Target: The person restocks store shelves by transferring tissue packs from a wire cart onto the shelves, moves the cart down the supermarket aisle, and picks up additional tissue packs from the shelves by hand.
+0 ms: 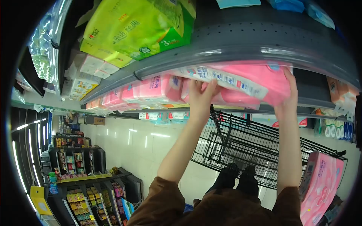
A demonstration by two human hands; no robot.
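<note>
A pink-and-white pack of tissues (pixel 272 83) is gripped at both ends, tilted, at the front of the shelf below the grey shelf edge. My left hand (pixel 201 94) has its fingers curled against the pack's lower left side. Around its right end wraps my right hand (pixel 289 94), with part of the fingers hidden behind the pack. More pink tissue packs (pixel 152 88) stand in a row to the left on the same shelf, close to my left hand. Another pink pack (pixel 322 188) rests at the lower right, by the cart.
A black wire shopping cart (pixel 241 139) stands below my arms, by my feet. Overhead runs the grey shelf edge (pixel 233 54), bearing a large green tissue pack (pixel 139 28). Snack racks (pixel 81 203) stand across the tiled aisle (pixel 128 147) at the lower left.
</note>
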